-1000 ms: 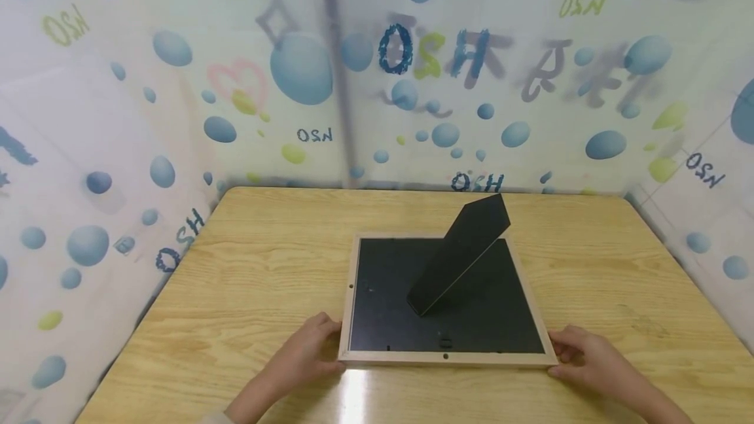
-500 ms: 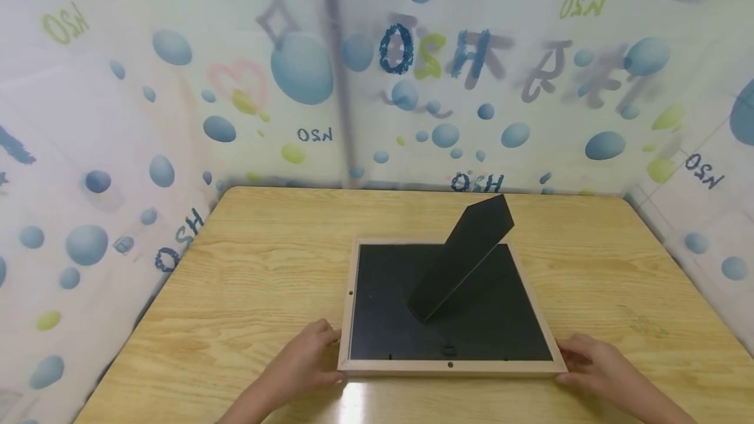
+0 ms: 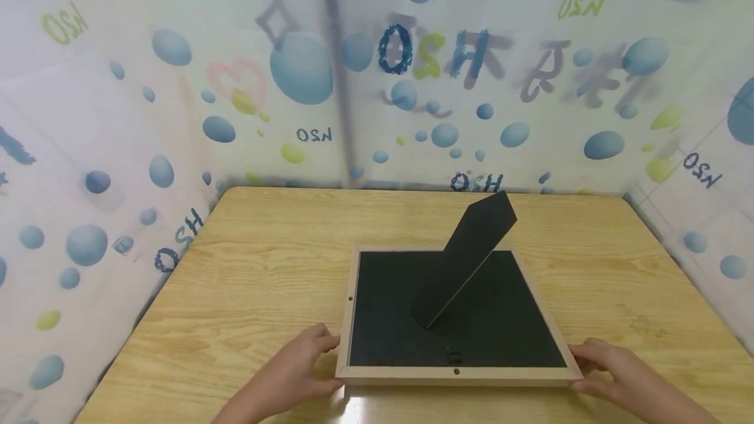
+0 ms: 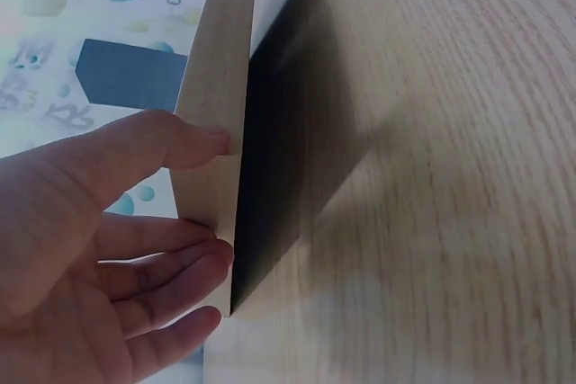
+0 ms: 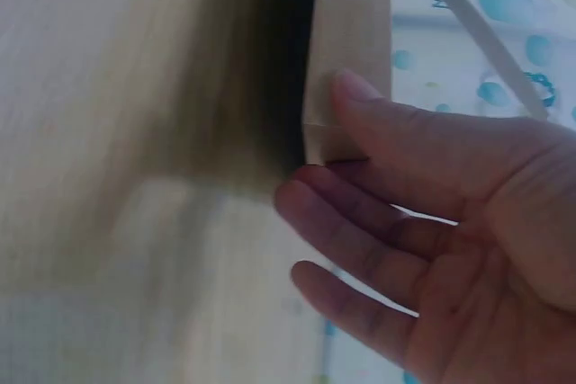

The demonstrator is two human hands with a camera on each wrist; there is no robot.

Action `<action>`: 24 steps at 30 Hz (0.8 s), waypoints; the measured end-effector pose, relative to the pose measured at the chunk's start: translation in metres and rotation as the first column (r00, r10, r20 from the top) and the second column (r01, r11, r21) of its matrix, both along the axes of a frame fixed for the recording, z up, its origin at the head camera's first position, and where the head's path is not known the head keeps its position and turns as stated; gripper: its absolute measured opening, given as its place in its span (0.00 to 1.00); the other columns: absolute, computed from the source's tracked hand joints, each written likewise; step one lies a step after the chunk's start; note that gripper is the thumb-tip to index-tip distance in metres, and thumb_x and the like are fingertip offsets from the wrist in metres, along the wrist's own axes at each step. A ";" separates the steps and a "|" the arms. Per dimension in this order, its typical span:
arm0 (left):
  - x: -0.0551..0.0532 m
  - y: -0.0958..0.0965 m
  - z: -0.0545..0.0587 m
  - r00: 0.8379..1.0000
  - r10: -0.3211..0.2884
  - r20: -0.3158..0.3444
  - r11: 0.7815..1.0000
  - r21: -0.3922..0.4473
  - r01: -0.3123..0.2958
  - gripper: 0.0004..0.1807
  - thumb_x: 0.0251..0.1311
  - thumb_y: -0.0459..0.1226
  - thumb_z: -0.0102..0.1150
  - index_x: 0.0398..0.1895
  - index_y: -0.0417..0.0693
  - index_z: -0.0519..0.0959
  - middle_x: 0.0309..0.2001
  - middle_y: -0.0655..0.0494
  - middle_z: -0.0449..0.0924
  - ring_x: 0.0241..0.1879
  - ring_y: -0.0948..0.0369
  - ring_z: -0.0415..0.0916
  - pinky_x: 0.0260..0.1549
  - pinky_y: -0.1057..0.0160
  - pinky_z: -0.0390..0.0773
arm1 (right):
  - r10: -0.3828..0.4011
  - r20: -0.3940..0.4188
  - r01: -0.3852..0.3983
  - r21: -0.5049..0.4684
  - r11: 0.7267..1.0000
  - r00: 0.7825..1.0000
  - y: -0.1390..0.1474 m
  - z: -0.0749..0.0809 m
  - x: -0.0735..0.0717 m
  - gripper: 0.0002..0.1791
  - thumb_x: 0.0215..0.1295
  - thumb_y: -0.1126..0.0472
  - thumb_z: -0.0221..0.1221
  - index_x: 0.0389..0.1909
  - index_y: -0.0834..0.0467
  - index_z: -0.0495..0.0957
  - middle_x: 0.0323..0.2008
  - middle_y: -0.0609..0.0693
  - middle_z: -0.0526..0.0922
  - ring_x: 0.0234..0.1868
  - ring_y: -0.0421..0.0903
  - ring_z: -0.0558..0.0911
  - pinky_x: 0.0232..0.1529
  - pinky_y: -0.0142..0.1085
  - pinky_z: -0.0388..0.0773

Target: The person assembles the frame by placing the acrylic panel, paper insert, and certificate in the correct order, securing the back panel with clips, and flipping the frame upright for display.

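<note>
A picture frame with a pale wooden border lies back side up, its black backing board showing. From the backing a black easel stand sticks up at a slant. My left hand grips the frame's near left corner, thumb and fingers on the wooden edge. At the near right corner my right hand pinches the border between thumb and fingers. Both wrist views show a dark shadow under the wooden edge, and the frame appears raised off the tabletop there. Its front face is hidden.
Beneath the frame is a light wood-grain table, its far edge running along a wall covering printed with blue and green drops. The same covering closes in the table on the left and right.
The picture frame has come nearer to me and looks slightly larger, with both hands still on its corners. My right hand has shifted right and down with its corner.
</note>
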State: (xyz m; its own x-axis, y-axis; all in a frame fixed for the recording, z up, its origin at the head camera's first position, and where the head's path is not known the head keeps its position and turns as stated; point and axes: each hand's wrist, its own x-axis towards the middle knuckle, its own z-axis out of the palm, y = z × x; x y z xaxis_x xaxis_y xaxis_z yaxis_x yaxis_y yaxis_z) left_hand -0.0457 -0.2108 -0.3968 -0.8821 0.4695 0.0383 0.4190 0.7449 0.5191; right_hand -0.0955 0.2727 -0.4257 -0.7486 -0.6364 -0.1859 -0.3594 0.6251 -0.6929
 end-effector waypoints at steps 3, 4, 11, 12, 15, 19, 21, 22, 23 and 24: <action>0.002 -0.001 0.005 1.000 0.010 0.000 1.000 0.001 -0.010 0.28 0.43 0.39 0.69 0.47 0.29 0.76 0.36 0.58 0.71 0.38 0.59 0.73 0.37 0.64 0.77 | -0.042 0.100 0.038 0.047 0.998 0.994 -0.003 0.009 0.000 0.27 0.59 0.54 0.59 0.50 0.73 0.72 0.38 0.50 0.77 0.34 0.32 0.77 0.33 0.36 0.79; 0.002 -0.002 0.006 1.000 0.015 0.007 1.000 -0.002 -0.015 0.28 0.43 0.40 0.69 0.47 0.30 0.76 0.37 0.58 0.71 0.38 0.59 0.73 0.37 0.64 0.77 | -0.056 0.125 0.049 0.056 0.997 0.991 -0.004 0.012 0.000 0.27 0.58 0.53 0.59 0.50 0.72 0.72 0.38 0.50 0.78 0.34 0.33 0.77 0.34 0.38 0.79; 0.001 -0.005 0.020 0.998 0.022 0.063 0.999 0.027 -0.023 0.27 0.47 0.43 0.66 0.48 0.32 0.76 0.38 0.60 0.72 0.39 0.60 0.73 0.36 0.64 0.77 | -0.069 0.159 0.058 0.076 0.995 0.985 -0.002 0.026 0.003 0.26 0.60 0.54 0.57 0.52 0.70 0.71 0.39 0.50 0.79 0.34 0.31 0.75 0.34 0.40 0.79; 0.001 -0.005 0.022 0.998 0.021 0.061 0.999 0.030 -0.023 0.27 0.48 0.43 0.66 0.48 0.33 0.76 0.38 0.60 0.72 0.40 0.59 0.73 0.36 0.63 0.77 | -0.055 0.143 0.045 0.069 0.997 0.988 -0.001 0.027 0.003 0.25 0.61 0.55 0.57 0.52 0.71 0.71 0.39 0.50 0.78 0.34 0.31 0.75 0.34 0.38 0.79; 0.002 -0.005 0.027 0.999 0.017 0.042 0.999 0.026 -0.018 0.26 0.48 0.43 0.65 0.48 0.34 0.77 0.38 0.61 0.72 0.41 0.60 0.73 0.38 0.63 0.77 | -0.007 0.090 0.003 0.037 0.999 0.996 0.004 0.031 0.003 0.23 0.63 0.58 0.55 0.51 0.73 0.71 0.40 0.49 0.79 0.35 0.29 0.75 0.33 0.31 0.78; 0.004 -0.005 0.033 1.000 0.013 0.016 1.000 0.023 -0.013 0.26 0.49 0.44 0.64 0.48 0.35 0.77 0.38 0.61 0.72 0.41 0.60 0.73 0.38 0.62 0.77 | 0.020 0.087 -0.021 0.004 1.000 0.996 0.006 0.037 0.003 0.23 0.63 0.60 0.55 0.51 0.75 0.70 0.41 0.51 0.78 0.37 0.28 0.75 0.32 0.29 0.77; 0.004 -0.005 0.035 1.000 0.017 0.017 0.999 0.032 -0.017 0.26 0.49 0.45 0.63 0.48 0.35 0.77 0.38 0.61 0.72 0.41 0.60 0.73 0.38 0.61 0.77 | 0.010 0.113 -0.011 0.010 1.000 0.994 0.007 0.040 0.003 0.23 0.64 0.60 0.54 0.52 0.75 0.69 0.43 0.55 0.78 0.37 0.28 0.75 0.33 0.34 0.79; 0.004 -0.005 0.036 1.000 0.020 0.022 0.999 0.042 -0.021 0.26 0.50 0.45 0.63 0.48 0.36 0.77 0.38 0.61 0.72 0.41 0.60 0.73 0.38 0.61 0.77 | 0.002 0.121 -0.005 0.019 1.000 0.993 0.007 0.042 0.003 0.23 0.64 0.60 0.54 0.52 0.75 0.69 0.43 0.56 0.78 0.37 0.28 0.75 0.33 0.36 0.79; 0.005 -0.005 0.037 0.999 0.025 0.029 0.998 0.051 -0.026 0.26 0.50 0.45 0.63 0.48 0.36 0.77 0.38 0.62 0.72 0.41 0.60 0.73 0.38 0.61 0.77 | -0.015 0.139 0.011 0.030 0.999 0.990 0.007 0.043 0.003 0.23 0.65 0.60 0.53 0.53 0.75 0.68 0.44 0.58 0.77 0.37 0.29 0.76 0.33 0.38 0.79; 0.005 -0.005 0.038 0.999 0.029 0.035 0.998 0.063 -0.032 0.26 0.51 0.46 0.62 0.48 0.36 0.77 0.38 0.62 0.72 0.41 0.60 0.73 0.38 0.61 0.77 | -0.029 0.151 0.024 0.040 0.999 0.988 0.007 0.045 0.003 0.23 0.65 0.60 0.53 0.53 0.75 0.68 0.44 0.60 0.77 0.37 0.31 0.76 0.34 0.41 0.79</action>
